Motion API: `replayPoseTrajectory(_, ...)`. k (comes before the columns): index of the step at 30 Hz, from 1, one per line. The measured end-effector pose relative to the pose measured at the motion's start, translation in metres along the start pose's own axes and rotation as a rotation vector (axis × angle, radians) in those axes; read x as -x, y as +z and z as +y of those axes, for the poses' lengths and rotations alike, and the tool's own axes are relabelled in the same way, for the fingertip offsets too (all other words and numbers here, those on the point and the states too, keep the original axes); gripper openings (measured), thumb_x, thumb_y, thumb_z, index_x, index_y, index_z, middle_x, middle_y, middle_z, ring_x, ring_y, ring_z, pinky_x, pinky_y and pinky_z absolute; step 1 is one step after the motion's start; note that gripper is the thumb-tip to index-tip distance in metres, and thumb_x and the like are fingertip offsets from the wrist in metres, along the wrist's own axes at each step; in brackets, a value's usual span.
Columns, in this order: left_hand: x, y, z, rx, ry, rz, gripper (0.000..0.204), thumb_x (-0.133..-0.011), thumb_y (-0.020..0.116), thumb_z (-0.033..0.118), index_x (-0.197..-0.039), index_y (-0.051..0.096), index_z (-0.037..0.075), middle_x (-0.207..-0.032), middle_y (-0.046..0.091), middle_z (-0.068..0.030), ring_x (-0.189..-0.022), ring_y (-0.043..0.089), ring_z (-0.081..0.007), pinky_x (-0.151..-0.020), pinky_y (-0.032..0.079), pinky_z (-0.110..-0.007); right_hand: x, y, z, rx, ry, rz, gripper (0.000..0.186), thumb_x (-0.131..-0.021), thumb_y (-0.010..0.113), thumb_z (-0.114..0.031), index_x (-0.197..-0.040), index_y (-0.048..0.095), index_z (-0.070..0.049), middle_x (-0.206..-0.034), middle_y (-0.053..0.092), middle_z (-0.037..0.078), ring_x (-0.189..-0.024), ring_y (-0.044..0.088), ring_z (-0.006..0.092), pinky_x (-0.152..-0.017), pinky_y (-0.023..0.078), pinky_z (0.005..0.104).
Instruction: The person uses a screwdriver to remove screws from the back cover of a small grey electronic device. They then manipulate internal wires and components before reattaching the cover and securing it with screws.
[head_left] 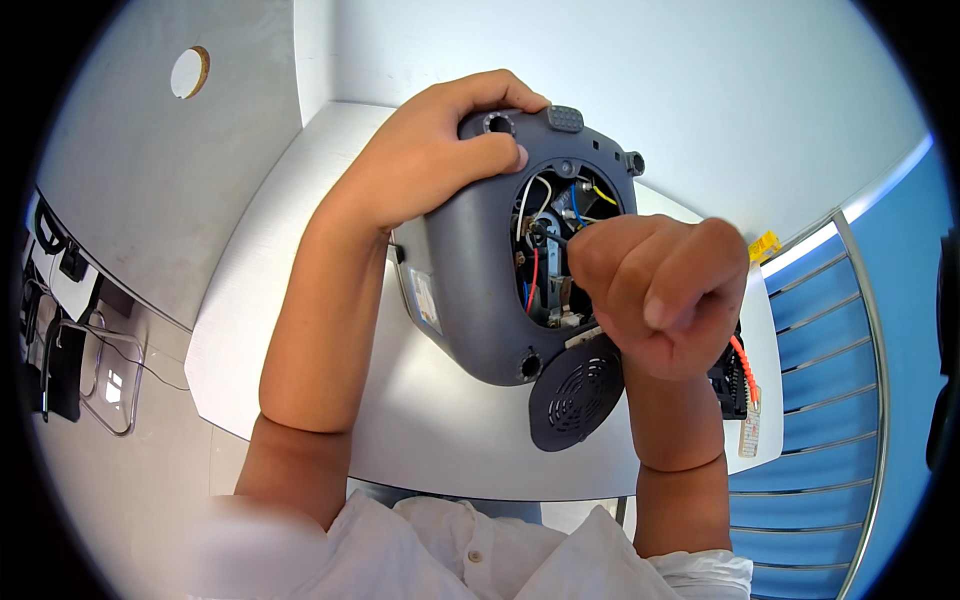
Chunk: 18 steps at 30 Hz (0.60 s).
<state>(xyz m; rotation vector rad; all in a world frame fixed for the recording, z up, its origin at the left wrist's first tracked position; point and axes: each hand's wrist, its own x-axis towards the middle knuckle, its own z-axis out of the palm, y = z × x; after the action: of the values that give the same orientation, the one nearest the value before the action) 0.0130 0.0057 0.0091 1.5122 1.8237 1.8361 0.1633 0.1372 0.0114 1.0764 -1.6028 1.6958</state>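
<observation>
A dark grey appliance (460, 270) lies on the table with its underside toward me. Its oval opening shows red, blue, yellow and white wires (533, 280) and metal parts. My left hand (430, 150) grips the far left edge, thumb on the underside beside a round foot hole, fingers over the rim. My right hand (665, 285) is a fist in front of the opening's right side. From it a thin dark shaft (553, 238), apparently a screwdriver's, reaches to the metal parts inside; its handle is hidden in the fist. A slotted vent cover (578, 392) sits at the opening's near edge.
On the white table (430, 440), right of my forearm, are a black tool case (728, 385), an orange-red flexible shaft (745, 365) and a clear strip-shaped box (749, 430). A yellow item (764, 246) lies farther back. A metal railing (868, 400) runs along the right.
</observation>
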Motion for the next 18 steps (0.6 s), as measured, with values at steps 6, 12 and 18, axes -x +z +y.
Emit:
replayPoseTrajectory(6, 0.0, -0.003, -0.007, 0.033, -0.03, 0.016, 0.04, -0.072, 0.057, 0.012, -0.11, 0.061, 0.001, -0.115, 0.062, -0.0099, -0.108, 0.055, -0.019, -0.097, 0.041, -0.031, -0.005, -0.01, 0.001, 0.011, 0.055, -0.107, 0.009, -0.081, 0.045, -0.001, -0.075, 0.052, -0.003, -0.061, 0.051, 0.007, -0.047, 0.039, 0.0149, -0.049, 0.037, 0.0305)
replayPoseTrajectory(12, -0.002, -0.006, -0.008, 0.035, -0.056, 0.021, 0.041, -0.073, 0.057, 0.013, -0.112, 0.06, 0.001, -0.113, 0.061, -0.0087, -0.106, 0.054, -0.0184, -0.096, 0.04, -0.031, 0.0, -0.006, -0.005, 0.398, 0.017, 0.063, 0.01, -0.084, 0.057, -0.012, -0.078, 0.052, -0.005, -0.076, 0.054, 0.01, -0.062, 0.047, 0.0182, -0.06, 0.043, 0.0309)
replayPoseTrajectory(18, 0.002, -0.009, -0.005, 0.004, -0.114, 0.064, 0.041, -0.074, 0.057, 0.013, -0.113, 0.06, 0.002, -0.11, 0.061, -0.0079, -0.103, 0.053, -0.0174, -0.095, 0.039, -0.031, -0.03, 0.018, -0.065, 1.547, 0.405, -0.387, 0.016, -0.078, 0.067, -0.01, -0.081, 0.051, -0.006, -0.081, 0.055, 0.009, -0.065, 0.054, 0.022, -0.057, 0.046, 0.0302)
